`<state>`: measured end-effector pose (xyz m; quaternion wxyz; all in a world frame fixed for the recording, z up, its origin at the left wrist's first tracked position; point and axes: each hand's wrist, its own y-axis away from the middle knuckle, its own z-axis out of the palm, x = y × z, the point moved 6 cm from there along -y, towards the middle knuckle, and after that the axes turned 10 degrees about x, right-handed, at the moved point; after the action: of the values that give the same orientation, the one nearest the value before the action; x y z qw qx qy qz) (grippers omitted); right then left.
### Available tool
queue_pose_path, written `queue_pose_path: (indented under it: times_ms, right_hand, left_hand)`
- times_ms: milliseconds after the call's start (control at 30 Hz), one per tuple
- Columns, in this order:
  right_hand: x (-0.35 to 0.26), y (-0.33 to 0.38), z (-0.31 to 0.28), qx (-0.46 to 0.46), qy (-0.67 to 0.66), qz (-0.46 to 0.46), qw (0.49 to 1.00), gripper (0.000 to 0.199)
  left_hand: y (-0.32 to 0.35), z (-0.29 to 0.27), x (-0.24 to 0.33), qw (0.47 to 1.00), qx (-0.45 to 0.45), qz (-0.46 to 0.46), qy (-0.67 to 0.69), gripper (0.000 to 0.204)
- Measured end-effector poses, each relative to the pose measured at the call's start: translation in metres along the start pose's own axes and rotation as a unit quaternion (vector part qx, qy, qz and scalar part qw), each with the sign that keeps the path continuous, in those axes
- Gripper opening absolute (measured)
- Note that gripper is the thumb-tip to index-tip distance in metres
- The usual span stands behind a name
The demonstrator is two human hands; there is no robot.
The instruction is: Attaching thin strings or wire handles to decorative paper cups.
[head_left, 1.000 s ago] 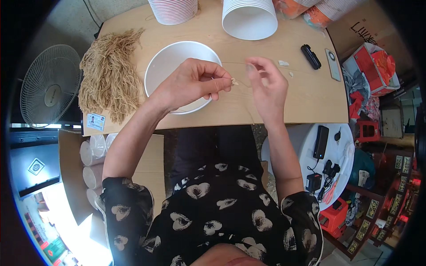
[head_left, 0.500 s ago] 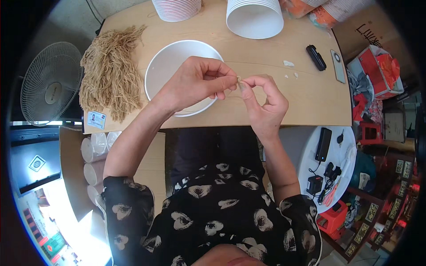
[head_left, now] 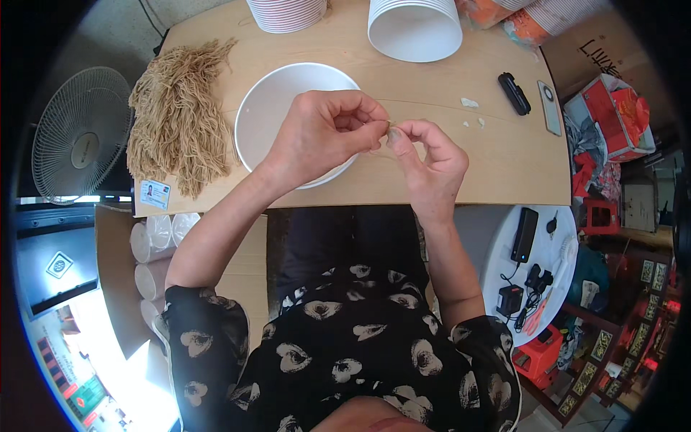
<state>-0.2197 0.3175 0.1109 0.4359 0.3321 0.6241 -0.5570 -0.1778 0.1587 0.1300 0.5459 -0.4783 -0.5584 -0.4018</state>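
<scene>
My left hand [head_left: 327, 133] and my right hand [head_left: 434, 162] meet above the table, just past the right rim of a white bowl [head_left: 255, 97]. Thumb and forefinger of each hand are closed in a pinch. A tiny tan strand [head_left: 390, 124] shows between the fingertips, mostly hidden by them. Left of the bowl lies a big heap of tan, wavy, string-like strands [head_left: 180, 115], similar in colour to the held bit. My left hand and wrist cover part of the bowl's right side.
Stacked white tubs [head_left: 415, 32] and paper bowls [head_left: 288, 14] stand at the back. White scraps [head_left: 469, 103], a black case [head_left: 513, 93] and a phone [head_left: 548, 108] lie right. A card [head_left: 155, 194] lies front left; a fan [head_left: 85, 137] stands beyond. A round white stool [head_left: 497, 277] holds chargers.
The fingertips have drawn tighter together, so less of the tan strand shows. Both hands stay in nearly the same place, and the view has shifted very slightly.
</scene>
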Motion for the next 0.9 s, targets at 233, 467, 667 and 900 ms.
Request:
queue_pose_path:
  times_ms: [233, 467, 667, 900]
  right_hand:
    - [0.012, 0.001, 0.003, -0.017, -0.131, 0.179, 0.975, 0.015]
    - [0.012, 0.003, -0.002, -0.032, -0.149, 0.163, 0.975, 0.019]
    - [-0.005, 0.007, -0.002, -0.059, -0.101, 0.107, 0.987, 0.019]
    - [-0.028, -0.011, -0.013, -0.001, 0.08, -0.107, 0.991, 0.017]
  left_hand:
    - [0.003, -0.001, 0.001, 1.0, -0.002, 0.005, -0.023, 0.013]
    - [0.002, 0.001, 0.006, 1.0, -0.007, 0.006, -0.026, 0.013]
    - [0.003, -0.003, 0.002, 1.0, -0.003, -0.003, -0.021, 0.014]
    - [-0.002, -0.003, 0.0, 0.997, -0.045, -0.051, 0.042, 0.015]
